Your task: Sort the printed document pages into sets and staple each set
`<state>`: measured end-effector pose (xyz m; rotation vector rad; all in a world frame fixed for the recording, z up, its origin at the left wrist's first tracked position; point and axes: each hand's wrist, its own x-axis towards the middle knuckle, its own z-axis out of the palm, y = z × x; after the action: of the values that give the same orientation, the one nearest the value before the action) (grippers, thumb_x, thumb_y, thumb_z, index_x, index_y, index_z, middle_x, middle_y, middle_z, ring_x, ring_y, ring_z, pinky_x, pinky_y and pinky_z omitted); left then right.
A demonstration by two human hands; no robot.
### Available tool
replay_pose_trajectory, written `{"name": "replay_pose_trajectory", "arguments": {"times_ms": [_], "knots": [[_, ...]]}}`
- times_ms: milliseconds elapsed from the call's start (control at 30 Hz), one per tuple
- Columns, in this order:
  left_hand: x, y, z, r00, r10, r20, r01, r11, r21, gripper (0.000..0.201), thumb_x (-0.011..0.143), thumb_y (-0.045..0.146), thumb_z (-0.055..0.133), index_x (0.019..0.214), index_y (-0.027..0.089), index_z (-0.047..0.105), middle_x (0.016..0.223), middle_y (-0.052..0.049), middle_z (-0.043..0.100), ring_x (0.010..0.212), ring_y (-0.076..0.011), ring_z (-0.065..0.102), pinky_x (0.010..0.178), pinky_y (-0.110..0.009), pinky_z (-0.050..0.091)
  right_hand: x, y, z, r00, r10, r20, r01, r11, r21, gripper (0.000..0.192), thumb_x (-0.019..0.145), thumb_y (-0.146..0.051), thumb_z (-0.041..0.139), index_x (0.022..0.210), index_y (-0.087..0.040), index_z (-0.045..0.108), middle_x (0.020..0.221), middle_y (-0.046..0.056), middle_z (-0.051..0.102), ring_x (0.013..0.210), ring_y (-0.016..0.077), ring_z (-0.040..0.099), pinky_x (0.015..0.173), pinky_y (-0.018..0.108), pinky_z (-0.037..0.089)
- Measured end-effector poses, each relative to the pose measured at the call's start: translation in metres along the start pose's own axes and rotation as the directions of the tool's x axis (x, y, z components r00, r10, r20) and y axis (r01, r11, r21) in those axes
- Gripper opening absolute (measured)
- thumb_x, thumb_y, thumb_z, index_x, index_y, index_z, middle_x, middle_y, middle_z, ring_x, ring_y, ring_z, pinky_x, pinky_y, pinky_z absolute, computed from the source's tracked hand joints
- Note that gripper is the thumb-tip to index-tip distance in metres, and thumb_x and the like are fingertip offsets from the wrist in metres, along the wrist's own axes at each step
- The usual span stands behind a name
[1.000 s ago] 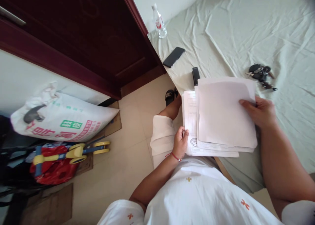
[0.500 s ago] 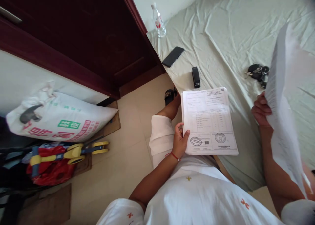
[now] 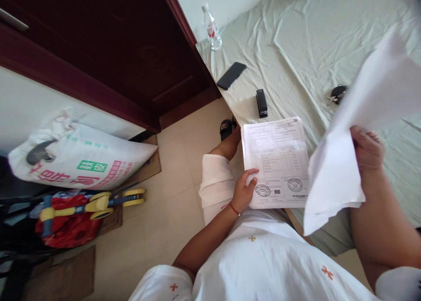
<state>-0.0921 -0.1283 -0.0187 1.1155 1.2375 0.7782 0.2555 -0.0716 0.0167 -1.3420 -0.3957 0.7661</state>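
Pinching lifted white sheets (image 3: 340, 154) in the right hand (image 3: 370, 149), to the right of the printed stack (image 3: 278, 160) and overlapping its right edge in view. Holding that stack at its left edge with the left hand (image 3: 243, 190), the nearer one, its long axis running forward from the white shirt (image 3: 269, 257).

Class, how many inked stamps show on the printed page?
2: the left stamp beside the left hand, and the right stamp near the raised sheets, both low on the printed page. The sheets may hide more.
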Motion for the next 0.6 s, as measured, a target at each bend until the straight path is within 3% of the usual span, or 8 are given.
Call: {"name": "replay_pose_trajectory", "arguments": {"times_ms": [100,200,367,600], "knots": [[0.0,0.002,0.0,1.0,0.013,-0.015,-0.013,1.0,-0.018,0.036,0.095,0.047,0.065,0.12,0.021,0.068,0.119,-0.008,0.074,0.112,-0.0244,0.067,0.104,-0.039,0.05,-0.013,-0.003,0.008,0.988,0.126,0.09,-0.117,0.989,-0.094,0.034,0.05,-0.037,0.095,0.072,-0.02,0.075,0.07,0.002,0.072,0.053,0.0134,0.058,0.049,0.028,0.051],[-0.001,0.006,-0.001,0.998,0.045,-0.04,-0.044,0.999,0.028,0.033,0.098,0.047,0.062,0.119,0.021,0.066,0.119,-0.008,0.073,0.115,-0.0238,0.065,0.107,-0.038,0.047,-0.025,-0.006,0.016,0.947,0.23,0.226,-0.17,0.951,-0.257,0.034,0.06,-0.04,0.094,0.084,-0.021,0.078,0.076,0.002,0.076,0.054,0.0141,0.062,0.047,0.026,0.051],[-0.002,0.005,-0.002,0.991,0.085,-0.105,-0.075,0.993,0.096,0.044,0.102,0.056,0.053,0.127,0.021,0.061,0.131,-0.01,0.066,0.123,-0.0229,0.061,0.114,-0.037,0.041,-0.031,0.001,0.024,0.913,0.222,0.342,-0.092,0.93,-0.356,0.035,0.07,-0.042,0.088,0.097,-0.023,0.077,0.079,0.001,0.077,0.057,0.0134,0.063,0.048,0.023,0.052],[-0.001,-0.003,-0.001,0.978,-0.004,-0.208,-0.016,0.996,-0.093,0.069,0.097,0.063,0.06,0.153,0.025,0.046,0.151,-0.012,0.058,0.142,-0.0253,0.053,0.12,-0.039,0.04,-0.035,0.009,0.027,0.892,0.232,0.387,-0.068,0.917,-0.394,0.034,0.075,-0.044,0.085,0.1,-0.023,0.077,0.085,0.002,0.078,0.062,0.0148,0.066,0.052,0.024,0.054]]}}
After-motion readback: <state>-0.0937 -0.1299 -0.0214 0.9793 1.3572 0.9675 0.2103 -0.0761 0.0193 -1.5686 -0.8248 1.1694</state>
